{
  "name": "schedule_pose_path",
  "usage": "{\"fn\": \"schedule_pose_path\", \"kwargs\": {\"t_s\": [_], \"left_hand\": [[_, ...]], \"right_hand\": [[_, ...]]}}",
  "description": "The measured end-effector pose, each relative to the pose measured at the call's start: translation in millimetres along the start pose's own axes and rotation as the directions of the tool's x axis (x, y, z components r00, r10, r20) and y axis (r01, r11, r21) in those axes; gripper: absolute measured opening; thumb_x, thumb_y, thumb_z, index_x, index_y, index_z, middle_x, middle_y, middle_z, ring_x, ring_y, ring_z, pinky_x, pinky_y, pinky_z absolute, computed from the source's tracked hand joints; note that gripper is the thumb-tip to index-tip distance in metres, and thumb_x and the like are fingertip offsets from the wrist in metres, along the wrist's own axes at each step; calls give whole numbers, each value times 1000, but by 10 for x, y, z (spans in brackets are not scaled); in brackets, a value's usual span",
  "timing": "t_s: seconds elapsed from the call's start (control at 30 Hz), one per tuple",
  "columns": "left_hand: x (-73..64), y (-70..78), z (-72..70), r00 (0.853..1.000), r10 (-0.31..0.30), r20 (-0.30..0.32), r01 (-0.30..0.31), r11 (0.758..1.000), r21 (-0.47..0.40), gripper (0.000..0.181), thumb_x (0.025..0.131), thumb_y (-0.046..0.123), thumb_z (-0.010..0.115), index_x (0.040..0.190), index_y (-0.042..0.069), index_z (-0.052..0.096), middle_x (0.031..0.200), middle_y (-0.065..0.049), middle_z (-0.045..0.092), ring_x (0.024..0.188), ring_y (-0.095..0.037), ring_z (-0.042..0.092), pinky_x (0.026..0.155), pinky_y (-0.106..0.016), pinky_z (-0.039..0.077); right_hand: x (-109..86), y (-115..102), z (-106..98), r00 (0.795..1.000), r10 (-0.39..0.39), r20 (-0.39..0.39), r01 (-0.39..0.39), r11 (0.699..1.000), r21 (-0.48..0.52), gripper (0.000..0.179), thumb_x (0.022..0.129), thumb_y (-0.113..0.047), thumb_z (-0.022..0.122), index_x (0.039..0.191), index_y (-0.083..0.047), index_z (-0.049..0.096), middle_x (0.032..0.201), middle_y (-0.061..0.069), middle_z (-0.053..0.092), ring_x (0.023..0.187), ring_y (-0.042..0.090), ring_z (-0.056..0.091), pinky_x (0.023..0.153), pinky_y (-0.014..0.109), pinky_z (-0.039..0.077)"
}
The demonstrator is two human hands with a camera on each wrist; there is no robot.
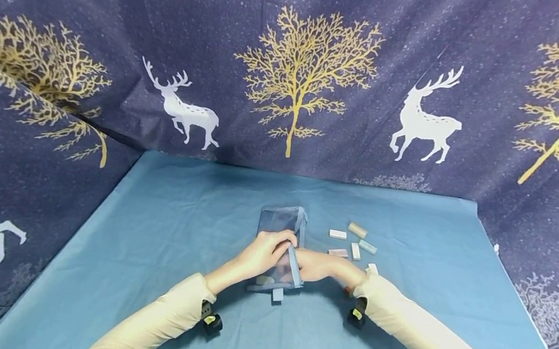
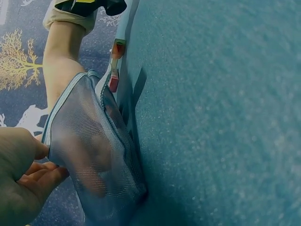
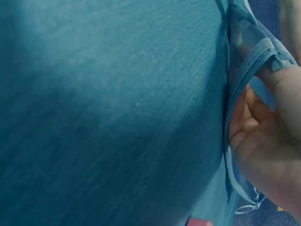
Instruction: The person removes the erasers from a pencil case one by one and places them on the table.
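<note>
A blue mesh zipper pouch [image 1: 279,220] lies on the blue cloth. My left hand [image 1: 264,251] pinches the edge of its opening between thumb and fingers, lifting that side in the left wrist view. Through the opening goes my right hand [image 1: 312,264], its fingers inside the pouch and showing blurred through the mesh [image 2: 113,207]. I cannot tell whether those fingers hold anything. A pale piece [image 1: 264,280] shows through the mesh near the front. Beside the right wrist, a small orange-red block [image 1: 348,290] is partly covered by the arm.
Several small blocks lie right of the pouch: a white block [image 1: 338,234], a tan one [image 1: 357,229], a green one [image 1: 367,246] and a pink one [image 1: 338,252] among them. A pale blue piece [image 1: 277,295] sits at the pouch's near edge. Patterned dark fabric [image 1: 292,81] hangs behind.
</note>
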State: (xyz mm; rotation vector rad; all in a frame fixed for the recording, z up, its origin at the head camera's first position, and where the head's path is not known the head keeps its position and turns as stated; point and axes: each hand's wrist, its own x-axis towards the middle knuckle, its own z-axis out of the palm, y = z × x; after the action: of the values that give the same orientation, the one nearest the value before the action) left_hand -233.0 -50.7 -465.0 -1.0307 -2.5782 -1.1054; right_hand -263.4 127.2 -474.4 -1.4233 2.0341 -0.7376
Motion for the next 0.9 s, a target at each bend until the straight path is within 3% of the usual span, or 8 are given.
{"fn": "schedule_pose_path", "kwargs": {"t_s": [0.33,0.57,0.9], "left_hand": [[-2,17,26,1000,10,16,-10,1000,10,16,96,10,46,97,13,61,87,1,65,51,-1,42,49,-14,40],[-9,29,34,1000,-13,26,12,999,31,18,96,12,45,98,15,62,97,1,67,57,-1,48,55,-14,43],[-9,10,31,1000,-6,19,6,1000,-7,17,96,11,44,97,15,61,83,0,64,49,0,42,48,-15,39]], "right_hand": [[79,-53,-20,986,-102,134,128,970,-208,30,94,-14,50,123,-6,55,118,5,61,109,11,54,94,20,41],[111,-63,-16,980,-135,144,163,965,-206,34,93,-12,50,126,-4,53,124,7,59,116,14,53,98,20,39],[90,12,8,989,-138,53,143,983,-115,21,92,-12,53,111,-9,61,108,2,65,102,6,58,88,18,44]]}}
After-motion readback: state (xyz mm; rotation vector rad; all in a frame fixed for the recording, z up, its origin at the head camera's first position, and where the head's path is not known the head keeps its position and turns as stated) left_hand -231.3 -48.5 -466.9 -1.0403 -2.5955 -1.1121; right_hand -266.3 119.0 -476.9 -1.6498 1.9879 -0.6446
